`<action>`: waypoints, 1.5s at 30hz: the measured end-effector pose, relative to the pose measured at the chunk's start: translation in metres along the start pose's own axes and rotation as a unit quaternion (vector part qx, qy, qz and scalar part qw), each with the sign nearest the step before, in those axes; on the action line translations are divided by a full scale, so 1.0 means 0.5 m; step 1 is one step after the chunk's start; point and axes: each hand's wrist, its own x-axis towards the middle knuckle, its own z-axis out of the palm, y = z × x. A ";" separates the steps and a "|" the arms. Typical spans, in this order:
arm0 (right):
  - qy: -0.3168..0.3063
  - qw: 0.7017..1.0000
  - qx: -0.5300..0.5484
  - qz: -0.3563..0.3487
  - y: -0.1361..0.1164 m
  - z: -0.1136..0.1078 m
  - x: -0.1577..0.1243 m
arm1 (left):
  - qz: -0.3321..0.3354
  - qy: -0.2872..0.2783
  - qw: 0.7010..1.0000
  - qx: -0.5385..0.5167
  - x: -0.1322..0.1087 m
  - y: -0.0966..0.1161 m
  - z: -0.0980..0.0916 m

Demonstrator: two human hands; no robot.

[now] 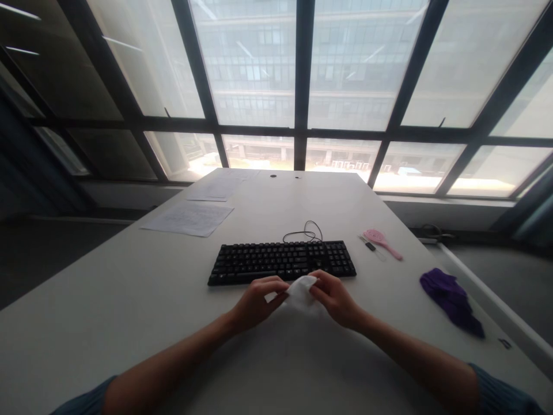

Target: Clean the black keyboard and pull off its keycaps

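Between my two hands is a thin white tissue (301,290), crumpled and slightly see-through at its lower part. My left hand (259,300) pinches its left edge between thumb and fingers. On the other side my right hand (334,297) grips the tissue's upper right part, fingers bent over it. Both hands are just in front of a black keyboard (276,260), whose lower right edge my right fingers partly cover. The keyboard lies flat, its black cable (302,233) looped on the table behind it.
On the white table (129,300), a pink hairbrush (382,242) lies right of the keyboard beside a small brush-like tool (370,246). Nearer the right edge are a purple cloth (451,300) and a small dark item (504,343). Paper sheets (190,218) lie at the back left. Windows stand behind.
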 end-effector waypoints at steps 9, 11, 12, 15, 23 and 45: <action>0.037 0.998 0.015 0.057 0.017 -0.011 0.009 | -0.187 -0.040 0.956 -0.224 0.005 -0.014 -0.001; 0.070 0.995 0.013 0.064 0.011 -0.013 0.010 | -0.194 -0.038 0.953 -0.229 0.006 -0.014 -0.003; 0.082 0.994 0.021 0.066 0.008 -0.015 0.010 | -0.199 -0.036 0.953 -0.225 0.007 -0.013 -0.005; 0.093 0.992 0.037 0.070 -0.003 -0.021 0.011 | -0.208 -0.040 0.955 -0.210 0.011 -0.012 -0.009; 0.223 0.972 0.047 0.053 -0.035 -0.157 0.015 | -0.193 -0.038 0.957 -0.213 0.012 -0.044 -0.007; 0.418 0.753 -0.474 0.183 0.077 -0.717 0.017 | -0.200 -0.059 0.954 -0.217 0.012 -0.057 -0.005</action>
